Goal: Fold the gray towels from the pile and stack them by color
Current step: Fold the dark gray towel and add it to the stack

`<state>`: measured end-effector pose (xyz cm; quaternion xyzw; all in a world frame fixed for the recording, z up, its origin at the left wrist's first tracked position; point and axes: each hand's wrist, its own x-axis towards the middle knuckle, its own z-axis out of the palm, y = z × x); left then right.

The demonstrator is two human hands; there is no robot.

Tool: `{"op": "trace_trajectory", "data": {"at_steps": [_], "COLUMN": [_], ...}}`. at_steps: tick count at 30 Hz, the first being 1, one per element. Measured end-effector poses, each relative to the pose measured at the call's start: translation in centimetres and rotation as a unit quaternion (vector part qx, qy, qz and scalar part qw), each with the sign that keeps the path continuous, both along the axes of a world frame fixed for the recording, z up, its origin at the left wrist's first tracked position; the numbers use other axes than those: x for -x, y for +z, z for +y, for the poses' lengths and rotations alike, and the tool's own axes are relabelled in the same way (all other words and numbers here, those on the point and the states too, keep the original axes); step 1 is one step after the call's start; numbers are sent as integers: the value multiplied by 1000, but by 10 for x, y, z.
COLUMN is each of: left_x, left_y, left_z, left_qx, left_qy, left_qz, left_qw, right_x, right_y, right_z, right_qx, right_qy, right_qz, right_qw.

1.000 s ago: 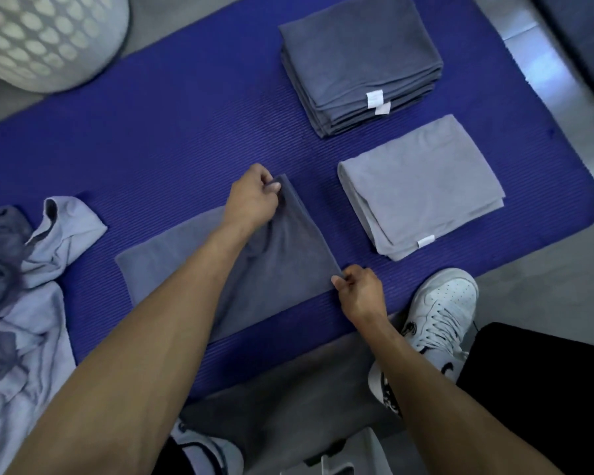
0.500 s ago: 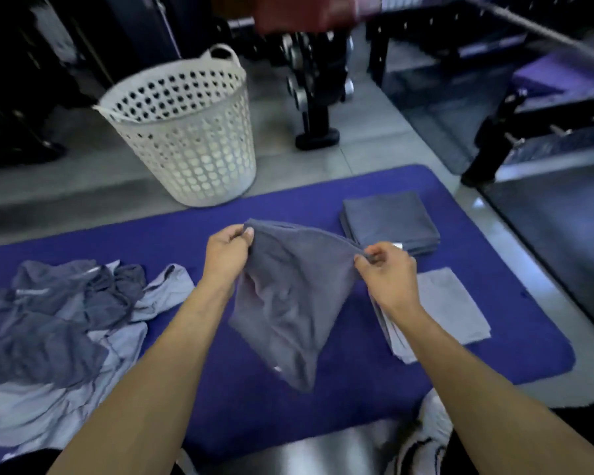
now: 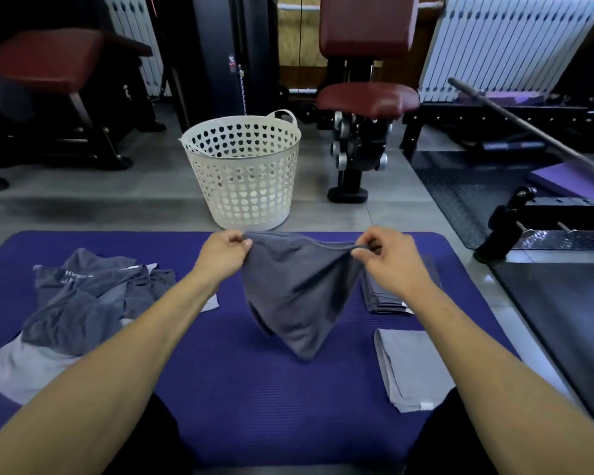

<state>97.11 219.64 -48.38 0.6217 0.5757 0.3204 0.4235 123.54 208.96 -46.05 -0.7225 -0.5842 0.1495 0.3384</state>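
A dark gray towel (image 3: 297, 296) hangs in the air above the purple mat (image 3: 254, 399), folded and sagging to a point. My left hand (image 3: 225, 252) pinches its upper left corner and my right hand (image 3: 388, 257) pinches its upper right corner. Behind my right wrist lies a stack of folded dark gray towels (image 3: 383, 296), partly hidden. A folded light gray towel (image 3: 412, 368) lies nearer, at the right. At the left of the mat sits a loose pile of dark and light gray towels (image 3: 79, 303).
A white perforated laundry basket (image 3: 242, 169) stands on the floor just beyond the mat. Gym benches and a weight machine (image 3: 364, 97) fill the background. A black rubber floor section (image 3: 563, 303) borders the mat on the right.
Both hands have lifted the dark gray towel off the mat and hold it up by its top corners. The view has tilted up from the mat toward the room.
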Motion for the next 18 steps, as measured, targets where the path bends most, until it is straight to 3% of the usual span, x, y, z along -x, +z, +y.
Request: {"op": "trace_trajectory", "data": {"at_steps": [2,4,5,7,9,11,14,18], "left_x": [0,3,7,15,21,21,15,4], "left_y": [0,1,-1,-6,-9,-12,-10,-15], "left_z": [-2,-3,1,9,10,10,13,7], "left_qx": [82,140,125,59,96,135,85,56], "left_qy": [-82,-99,-58,23,-31,-70,-19,-5], "left_qz": [-11,-67,-80,-22,5,2,-31,-15], "left_qw": [993,983,987,998,995,988,996,998], "right_x": [5,-3,-5,0,10,5,-14,-14], "right_y": [-5,-8,-9,-11,-11,-13,-19,-23], "right_z": [3,8,10,9,7,9,11,10], "right_qx": [16,8,6,20,47,47,41,61], "right_qy": [23,-49,-73,-24,59,32,-53,-39], "right_qz": [5,-11,-9,12,33,11,-6,-12], "right_qw": [1000,999,997,999,997,998,998,997]}}
